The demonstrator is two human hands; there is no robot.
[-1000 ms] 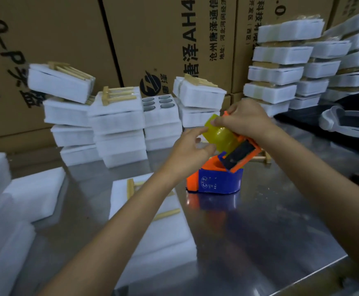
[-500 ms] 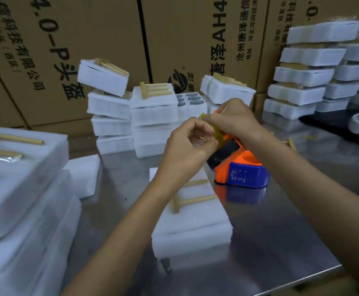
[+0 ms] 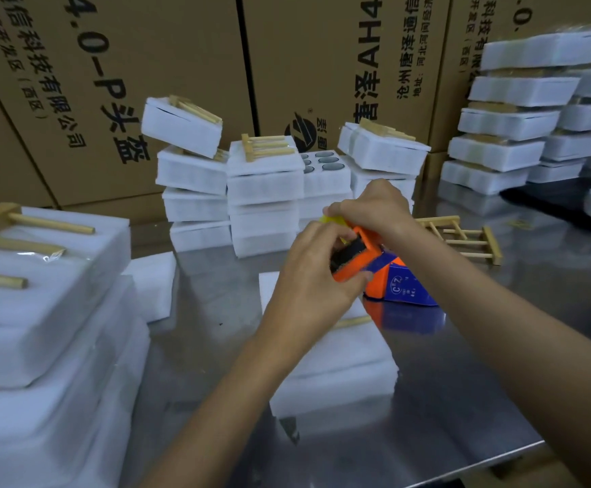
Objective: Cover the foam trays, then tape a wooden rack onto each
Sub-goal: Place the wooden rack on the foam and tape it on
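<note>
An orange and blue tape dispenser [image 3: 389, 280] stands on the steel table [image 3: 463, 364], with a yellow tape roll [image 3: 332, 220] at its top. My right hand [image 3: 375, 209] grips the dispenser from above. My left hand [image 3: 315, 272] pinches at its orange front end, thumb and fingers closed there. Below my left wrist lies a covered white foam tray [image 3: 339, 368] with a wooden rack [image 3: 352, 321] on it, mostly hidden by my arm. A loose wooden rack [image 3: 463, 237] lies on the table behind the dispenser.
Stacks of foam trays with racks stand at the left [image 3: 40, 311], the back middle [image 3: 262, 191] and the back right [image 3: 512, 110]. An uncovered tray with round holes [image 3: 325, 163] tops one back stack. Cardboard boxes [image 3: 181, 65] line the back. A loose foam sheet [image 3: 153, 283] lies left.
The view has swung left and closer. My left hand has moved from the tape roll down onto the dispenser's orange front end. My right hand has stayed on the dispenser's top.
</note>
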